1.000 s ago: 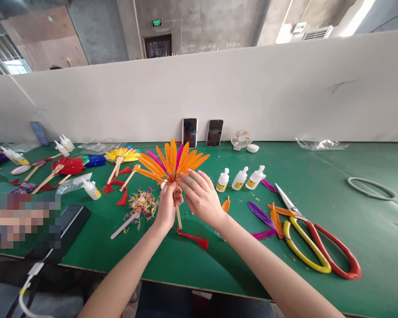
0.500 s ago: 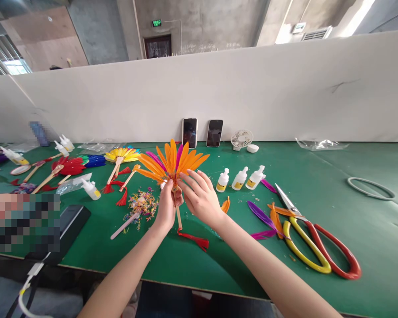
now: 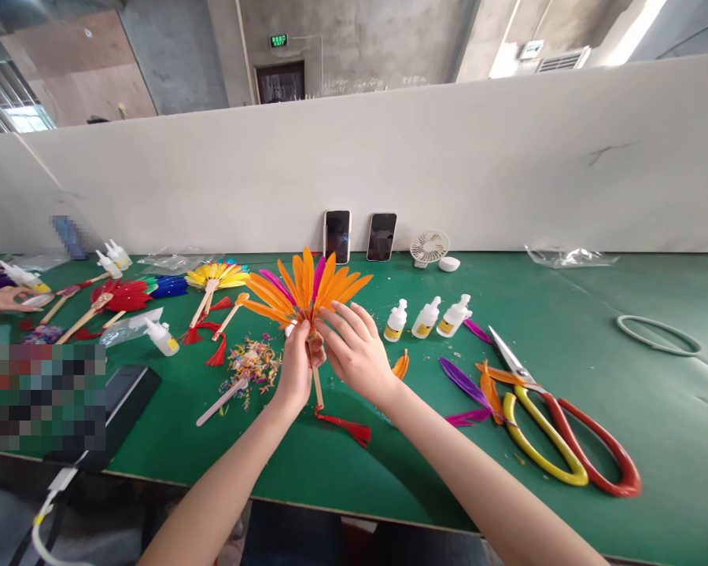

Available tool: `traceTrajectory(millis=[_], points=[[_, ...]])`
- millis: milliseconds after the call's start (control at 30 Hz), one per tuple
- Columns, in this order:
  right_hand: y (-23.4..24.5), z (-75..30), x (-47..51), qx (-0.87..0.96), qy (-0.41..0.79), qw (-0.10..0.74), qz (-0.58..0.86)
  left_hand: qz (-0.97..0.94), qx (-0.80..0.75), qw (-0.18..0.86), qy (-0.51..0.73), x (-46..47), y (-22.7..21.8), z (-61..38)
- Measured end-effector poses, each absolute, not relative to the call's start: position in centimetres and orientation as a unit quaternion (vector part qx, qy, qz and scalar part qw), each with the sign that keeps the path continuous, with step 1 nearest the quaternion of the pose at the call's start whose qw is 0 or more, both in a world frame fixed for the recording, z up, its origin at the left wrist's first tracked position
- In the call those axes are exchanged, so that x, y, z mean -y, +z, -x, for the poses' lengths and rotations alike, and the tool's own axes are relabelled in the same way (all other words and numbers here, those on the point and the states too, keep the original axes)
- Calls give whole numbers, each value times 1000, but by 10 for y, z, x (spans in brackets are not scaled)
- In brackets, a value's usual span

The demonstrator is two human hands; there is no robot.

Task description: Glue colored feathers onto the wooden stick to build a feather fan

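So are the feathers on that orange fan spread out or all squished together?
Spread out. The orange feather fan splays wide above the stick, feather tips apart, while the left hand holds the stick and the right hand touches the base.

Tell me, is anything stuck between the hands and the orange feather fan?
Nothing visible. The left hand grips the orange feather fan at its stick, and the right hand has its fingertips right at the feather base.
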State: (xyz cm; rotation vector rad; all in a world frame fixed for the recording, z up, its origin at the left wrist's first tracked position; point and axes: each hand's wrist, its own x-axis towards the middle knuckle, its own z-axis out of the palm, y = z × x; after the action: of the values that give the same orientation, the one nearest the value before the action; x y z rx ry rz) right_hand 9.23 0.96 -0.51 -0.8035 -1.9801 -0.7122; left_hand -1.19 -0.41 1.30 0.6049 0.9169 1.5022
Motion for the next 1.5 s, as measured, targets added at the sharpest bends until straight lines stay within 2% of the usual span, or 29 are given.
traceTrajectory(millis=[1200, 1500], points=[[-12, -92, -12, 806, -255, 419, 331, -272, -399, 595, 642, 4, 12, 12], [-8, -92, -11, 788, -291, 433, 327, -287, -397, 588, 643, 3, 9, 12]])
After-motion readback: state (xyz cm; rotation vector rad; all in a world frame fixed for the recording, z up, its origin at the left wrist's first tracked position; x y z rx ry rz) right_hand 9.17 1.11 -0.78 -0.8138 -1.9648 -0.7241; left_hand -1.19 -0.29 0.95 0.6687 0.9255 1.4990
